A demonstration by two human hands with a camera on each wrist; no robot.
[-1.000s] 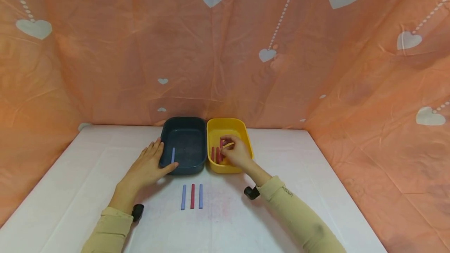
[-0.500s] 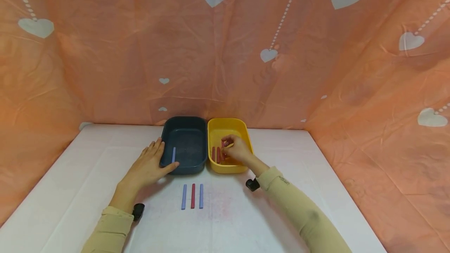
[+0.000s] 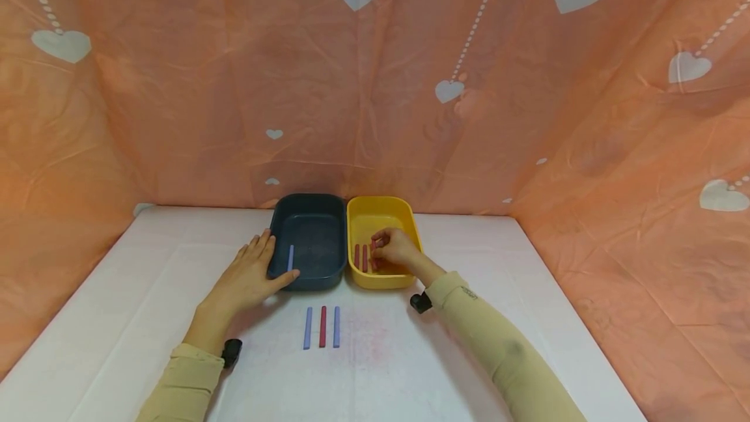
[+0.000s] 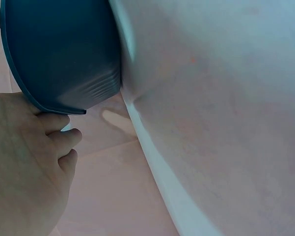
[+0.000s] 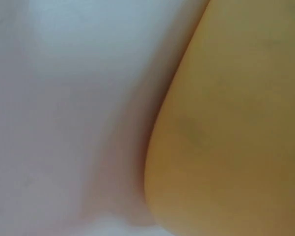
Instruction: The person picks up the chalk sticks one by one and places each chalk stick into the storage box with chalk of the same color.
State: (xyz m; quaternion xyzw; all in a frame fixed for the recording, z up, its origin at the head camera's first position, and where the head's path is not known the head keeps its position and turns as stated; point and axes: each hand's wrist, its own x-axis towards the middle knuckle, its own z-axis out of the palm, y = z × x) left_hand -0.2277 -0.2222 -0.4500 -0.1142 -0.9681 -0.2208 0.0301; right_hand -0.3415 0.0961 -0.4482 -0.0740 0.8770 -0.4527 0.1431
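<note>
Pinching red stick (image 3: 374,248) in right hand (image 3: 396,248), inside yellow tray (image 3: 381,282), toward seven o'clock; touching dark tray (image 3: 317,238) at eight o'clock with straight-fingered left hand (image 3: 246,275). Probably setting down; next, release alongside other red sticks (image 3: 365,258).

Dark blue tray (image 3: 316,230) and yellow tray (image 3: 379,206), side by side.
The former contains 1 periwinkle stick (image 3: 290,257); the latter, 2 parallel red sticks (image 3: 357,257) and, partly hidden, apparently a 3rd red stick (image 3: 374,265). In front, 1 loose red stick (image 3: 323,327) lies between 2 loose periwinkle sticks (image 3: 307,328), roughly parallel.
</note>
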